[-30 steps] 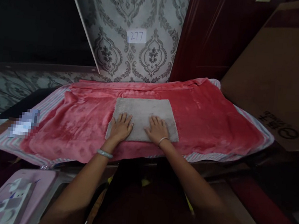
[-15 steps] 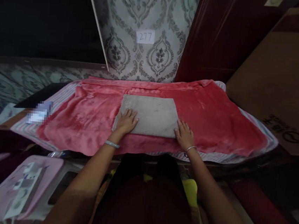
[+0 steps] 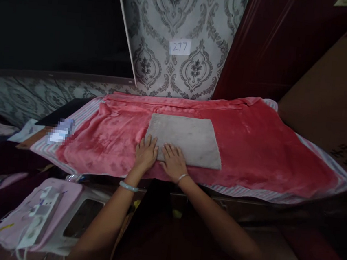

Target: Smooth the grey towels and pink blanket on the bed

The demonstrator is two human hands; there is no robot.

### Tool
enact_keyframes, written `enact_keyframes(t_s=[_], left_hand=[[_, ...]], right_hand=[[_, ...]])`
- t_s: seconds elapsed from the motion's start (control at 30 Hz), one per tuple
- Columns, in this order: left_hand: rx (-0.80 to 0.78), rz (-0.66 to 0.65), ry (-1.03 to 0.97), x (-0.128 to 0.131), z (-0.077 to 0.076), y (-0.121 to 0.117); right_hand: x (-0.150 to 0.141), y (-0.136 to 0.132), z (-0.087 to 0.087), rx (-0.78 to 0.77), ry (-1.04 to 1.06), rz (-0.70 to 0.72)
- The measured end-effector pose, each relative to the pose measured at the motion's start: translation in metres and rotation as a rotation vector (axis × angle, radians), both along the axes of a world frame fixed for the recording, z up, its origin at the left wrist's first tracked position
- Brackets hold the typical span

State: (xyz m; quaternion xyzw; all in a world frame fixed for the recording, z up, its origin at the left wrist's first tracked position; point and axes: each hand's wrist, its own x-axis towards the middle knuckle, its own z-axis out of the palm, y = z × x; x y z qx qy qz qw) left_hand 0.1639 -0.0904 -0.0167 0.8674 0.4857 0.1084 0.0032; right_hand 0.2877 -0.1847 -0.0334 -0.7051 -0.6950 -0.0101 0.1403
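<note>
A grey rectangular cloth (image 3: 188,137) with a short nap lies flat on a pinkish-red plush blanket (image 3: 266,151). My left hand (image 3: 147,152) rests on the cloth's near left corner, fingers stretched out and a pale bangle at the wrist. Close beside it, my right hand (image 3: 174,160) lies flat on the cloth's near edge with its fingers extended; a thin bracelet circles that wrist. Neither hand grips anything. The cloth's near left corner is partly hidden under my left hand.
Striped fabric (image 3: 321,154) shows under the blanket's edges. Left below stands a pink-topped box (image 3: 63,193) bearing a white power strip (image 3: 41,215). A dark screen (image 3: 57,25) hangs at the back left; a cardboard box (image 3: 333,92) stands at the right.
My right hand has moved left from the cloth's right edge to beside my left hand. My left hand has slid slightly toward the near corner. The whole view has shifted a little.
</note>
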Motion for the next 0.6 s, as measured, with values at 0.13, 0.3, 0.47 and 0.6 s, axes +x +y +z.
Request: enact_keyframes(t_s=[0.13, 0.3, 0.47, 0.6], left_hand=[[-0.007, 0.004, 0.001, -0.001, 0.0, -0.002], [-0.026, 0.034, -0.07, 0.0, -0.005, -0.005], [-0.187, 0.131, -0.3, -0.002, -0.004, 0.006], [-0.401, 0.131, -0.704, -0.009, 0.0, 0.03]], right_hand=[[0.051, -0.043, -0.023, 0.069, -0.016, -0.163], [0.137, -0.098, -0.044, 0.201, 0.101, -0.399], [0.191, -0.111, -0.054, 0.291, 0.46, -0.443], [0.212, -0.095, -0.056, 0.275, 0.517, -0.541]])
